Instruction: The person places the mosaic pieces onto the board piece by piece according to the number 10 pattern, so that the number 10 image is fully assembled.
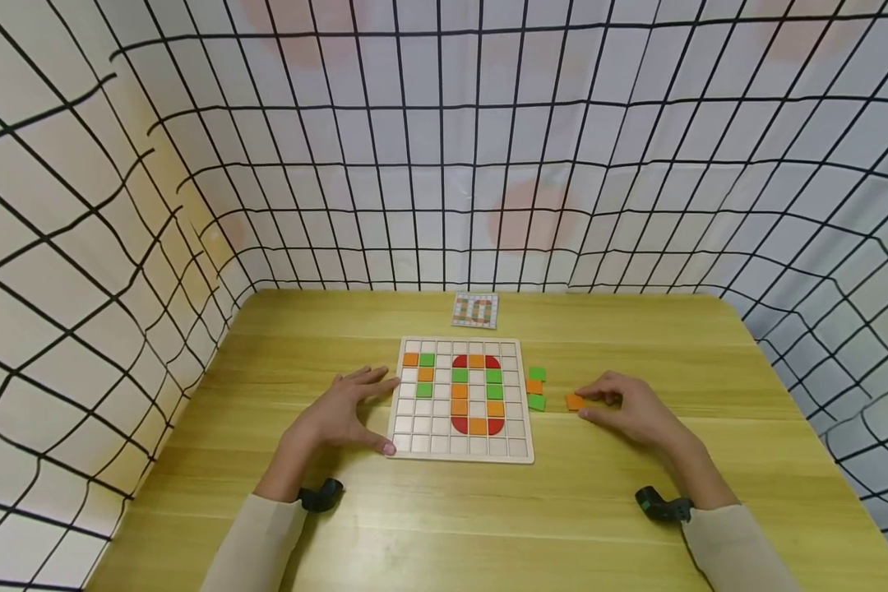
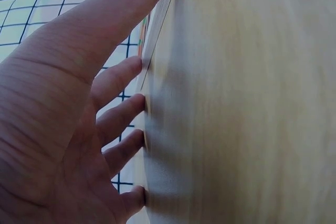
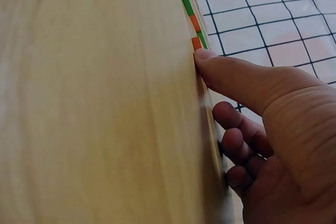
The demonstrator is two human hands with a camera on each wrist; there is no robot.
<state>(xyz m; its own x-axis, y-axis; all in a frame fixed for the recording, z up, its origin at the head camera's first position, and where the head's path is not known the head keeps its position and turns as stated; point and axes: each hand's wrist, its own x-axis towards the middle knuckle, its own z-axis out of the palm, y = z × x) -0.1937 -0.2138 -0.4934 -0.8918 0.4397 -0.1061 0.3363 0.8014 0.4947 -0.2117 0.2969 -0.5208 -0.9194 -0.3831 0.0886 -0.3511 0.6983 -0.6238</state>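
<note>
A pale gridded board [image 1: 420,425] lies mid-table, with orange, green and rounded red tiles in some cells: a "0" shape at its right, a short group at upper left. My left hand [image 1: 344,411] spreads along the board's left side, thumb at the lower left corner, a fingertip at the edge higher up. To the right of the board, my right hand [image 1: 631,411] pinches a square orange tile [image 1: 573,402] between thumb and index finger, low at the tabletop. The right wrist view shows the thumb against this orange tile [image 3: 196,43], with the other fingers curled behind.
Beside the board's right edge lie a green tile [image 1: 537,374], an orange tile [image 1: 535,386] and another green tile [image 1: 536,402]. Behind the board is a small pattern card [image 1: 475,311]. Black-lined white sheeting [image 1: 414,189] surrounds the wooden table [image 1: 444,526] at back and sides.
</note>
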